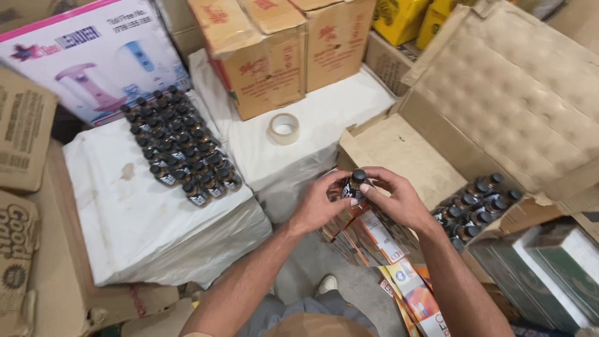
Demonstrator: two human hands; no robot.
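Open carton point(399, 146) as landmark: small dark bottle point(354, 185) just below its near flap, upright, cap up. Left hand point(320, 203) and right hand point(392, 198) both grasp bottle, equally near. Bottle rows point(178, 146) on white bundle point(143, 218) well left of carton.

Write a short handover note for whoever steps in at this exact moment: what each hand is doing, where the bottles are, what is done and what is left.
Left hand and right hand hold one small dark bottle with a black cap between them, above a stack of flat printed cartons.
Done: a block of capped bottles stands in rows on the white wrapped bundle to the left.
Left: more of the same bottles sit in the open cardboard box on the right.
A tape roll lies on the white wrapped bundle behind the hands.
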